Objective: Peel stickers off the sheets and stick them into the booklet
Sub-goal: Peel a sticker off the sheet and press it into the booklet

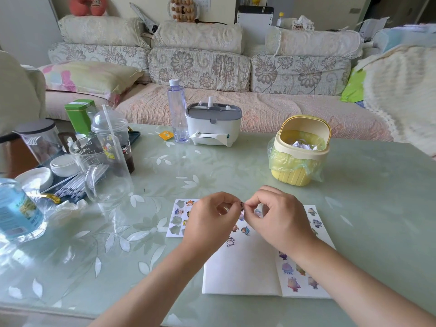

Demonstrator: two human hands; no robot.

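A white booklet [240,270] lies open on the table in front of me, with cartoon stickers on both pages. A sticker sheet [177,220] lies at its upper left, several of its spots peeled blank; my hands cover part of it. My left hand [210,220] and my right hand [280,218] hover together above the booklet's top edge. Between their fingertips they pinch one small dark sticker [241,205]. The fingers of both hands are curled.
A yellow mini bin [300,149] with a green bag stands at the back right. A white tissue box [213,123] and a clear bottle [177,112] stand behind. Cups [103,166], jars, straws and a water bottle [16,208] crowd the left side.
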